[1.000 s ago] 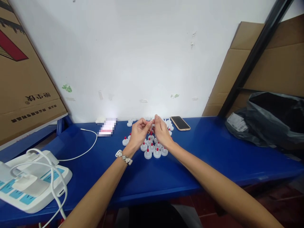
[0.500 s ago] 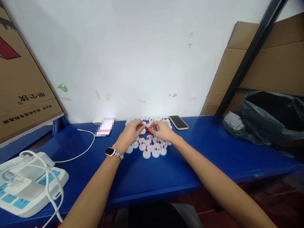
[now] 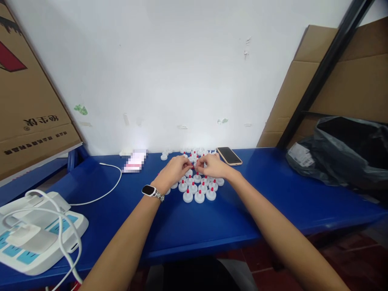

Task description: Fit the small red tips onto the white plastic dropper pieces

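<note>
Several white nozzle caps, short round bases with a narrow spout, stand upright in a cluster on the blue table [image 3: 194, 230]. Many have red tips, such as the front white cap [image 3: 188, 197]. Over the middle of the cluster, my left hand [image 3: 177, 167] is closed in a pinch, thumb against fingers. My right hand [image 3: 211, 165] pinches opposite it, the two sets of fingertips close together. A bit of red shows between them, but what each hand holds is too small to make out. Both hands hide part of the cluster. A watch band [image 3: 153, 192] is on my left wrist.
A phone [image 3: 229, 156] lies behind my right hand. At the back left is a lit, blurred phone-like screen [image 3: 135, 161]; a white cable [image 3: 103, 198] and a power strip [image 3: 60, 246] lie left. A dark plastic bag [image 3: 342, 149] sits at right. Cardboard [image 3: 33, 93] stands at left.
Both hands have shifted slightly right, still pinched close together. The red pieces seen between them before are now mostly hidden. A white cap at the back left shows apart from the cluster.
</note>
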